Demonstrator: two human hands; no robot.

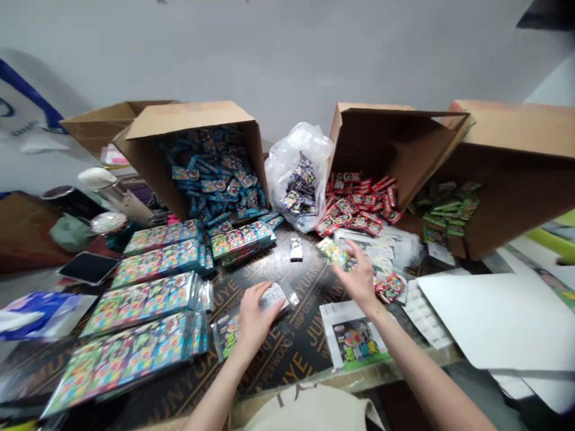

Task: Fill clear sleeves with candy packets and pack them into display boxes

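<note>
My right hand (360, 276) pinches a small green printed packet (332, 251) between thumb and fingers above the table. My left hand (255, 316) is closed over a clear plastic bag (286, 297); a colourful print (229, 335) shows at its left side. Between and beyond my hands, a small dark-and-white packet (296, 249) stands alone on the dark board. Near my right forearm lies a flat printed bag (354, 338). Several red packets (390, 287) sit just beyond my right wrist.
At the back are a carton of blue packets (220, 173), a plastic bag of purple packets (300, 185), a carton with red packets (354, 200) and one with green packets (451, 209). Rows of packed sets (135, 347) and a phone (88, 267) lie left, white sheets (476, 317) right.
</note>
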